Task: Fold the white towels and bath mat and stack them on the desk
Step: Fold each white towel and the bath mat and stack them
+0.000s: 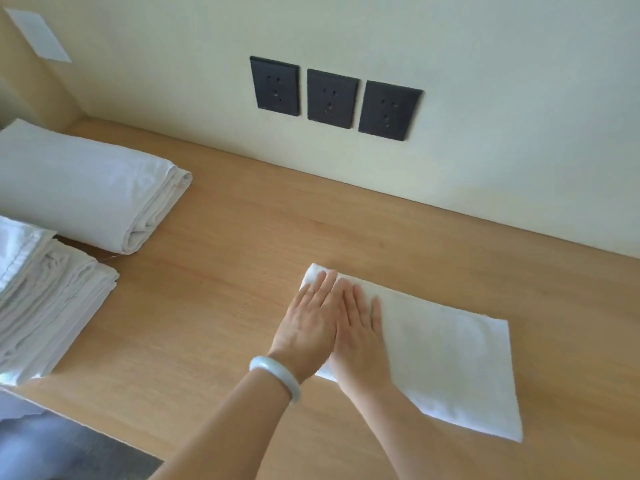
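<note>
A small white towel (446, 362) lies folded flat on the wooden desk (242, 271), right of centre. My left hand (308, 323), with a pale bangle on its wrist, presses flat on the towel's left end. My right hand (360, 327) lies beside it, fingers straight, also flat on the towel. At the far left sits a large folded white towel (86, 188). In front of it is a stack of folded white linens (45, 299), cut off by the left edge.
Three dark wall sockets (332, 98) sit on the cream wall behind the desk. A white plate (38, 34) is fixed on the side panel at top left. The desk's front edge runs along the lower left, with grey floor (69, 452) below.
</note>
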Demonstrator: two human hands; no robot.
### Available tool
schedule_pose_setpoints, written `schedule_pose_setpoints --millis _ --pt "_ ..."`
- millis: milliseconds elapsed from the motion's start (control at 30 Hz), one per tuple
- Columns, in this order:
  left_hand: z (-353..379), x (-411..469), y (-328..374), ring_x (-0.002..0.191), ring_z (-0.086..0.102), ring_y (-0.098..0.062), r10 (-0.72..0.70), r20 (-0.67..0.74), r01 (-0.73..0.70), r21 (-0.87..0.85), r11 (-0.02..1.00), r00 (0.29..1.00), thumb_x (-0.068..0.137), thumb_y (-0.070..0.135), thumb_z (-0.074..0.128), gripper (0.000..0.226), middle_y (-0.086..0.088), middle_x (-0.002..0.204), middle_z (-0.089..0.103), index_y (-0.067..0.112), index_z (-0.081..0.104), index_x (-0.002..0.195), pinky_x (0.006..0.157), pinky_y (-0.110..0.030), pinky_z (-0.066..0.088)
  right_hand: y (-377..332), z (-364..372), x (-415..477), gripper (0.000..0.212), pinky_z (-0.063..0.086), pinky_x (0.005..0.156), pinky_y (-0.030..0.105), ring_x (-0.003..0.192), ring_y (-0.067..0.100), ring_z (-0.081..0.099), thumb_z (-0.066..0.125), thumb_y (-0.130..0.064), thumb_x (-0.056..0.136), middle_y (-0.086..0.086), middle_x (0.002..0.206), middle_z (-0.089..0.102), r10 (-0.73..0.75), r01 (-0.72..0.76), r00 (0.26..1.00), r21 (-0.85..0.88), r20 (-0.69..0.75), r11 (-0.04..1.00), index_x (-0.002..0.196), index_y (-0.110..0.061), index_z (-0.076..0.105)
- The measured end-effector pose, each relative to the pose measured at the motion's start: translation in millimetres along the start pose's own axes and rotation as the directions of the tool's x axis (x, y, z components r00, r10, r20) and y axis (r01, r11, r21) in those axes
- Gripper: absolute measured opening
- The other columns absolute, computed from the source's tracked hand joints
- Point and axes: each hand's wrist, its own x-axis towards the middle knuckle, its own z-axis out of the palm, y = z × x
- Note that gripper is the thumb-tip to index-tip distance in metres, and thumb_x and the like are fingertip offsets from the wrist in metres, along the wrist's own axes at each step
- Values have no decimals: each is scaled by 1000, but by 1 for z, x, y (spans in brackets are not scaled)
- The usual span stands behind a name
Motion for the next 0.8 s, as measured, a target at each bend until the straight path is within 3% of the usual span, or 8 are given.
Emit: schedule_pose_setpoints --millis 100,300,400,433,500,600,700,800 --pt "26 2 -15 150 -3 -11 107 14 -108 180 978 994 103 37 13 55 0 163 7 19 14 155 120 -31 -1 27 -3 -21 59 15 115 48 149 21 12 26 -37 98 6 159 23 36 -37 998 11 50 999 150 -9 30" --pt "37 2 -21 150 2 -14 120 -21 -111 265 958 993 102 42 17 59 2 163 7 19 11 156 121 -40 12 138 -33 -85 58 16 117 46 149 16 11 16 -39 102 3 160 18 282 -282 959 33 25 959 151 -9 25" --pt "38 -1 -18 150 6 -16 102 -11 -95 301 949 995 101 42 16 59 0 163 12 18 15 155 121 -40 11 187 -49 -121 51 18 119 35 147 8 14 25 -36 104 -7 160 19 270 -268 963 226 24 937 151 -17 29" --pt "38 0 -14 150 9 -18 83 -29 -71 301 951 996 101 42 15 60 -2 162 15 16 20 155 121 -39 10 194 -60 -130 48 21 117 29 146 4 17 34 -33 103 -13 158 21 321 -306 947 363 19 880 150 -22 32" --pt "39 2 7 149 15 -22 92 -76 -67 283 957 993 99 39 19 61 -6 161 20 9 30 151 121 -38 6 203 -83 -144 43 32 108 22 136 0 35 48 -21 99 -22 146 39 538 -467 839 614 80 636 140 -33 46" --pt "53 8 71 148 18 -26 360 -19 -340 286 896 933 98 32 26 57 -9 160 22 7 36 148 118 -41 13 211 -103 -160 25 51 85 28 97 8 60 53 -10 94 -14 106 64 757 -656 616 675 219 339 101 -30 65" --pt "78 16 132 148 20 -26 597 128 -606 289 741 792 97 31 30 55 -8 159 24 13 36 149 116 -44 19 206 -108 -170 13 48 55 25 64 12 56 59 -11 87 0 84 64 712 -779 497 616 496 115 84 -18 69" --pt "102 27 160 145 26 -26 582 197 -613 314 725 789 94 36 30 57 -5 157 31 19 40 147 117 -45 25 201 -113 -172 6 35 44 21 48 11 46 64 -9 83 0 67 59 641 -764 516 644 568 43 82 -11 70"
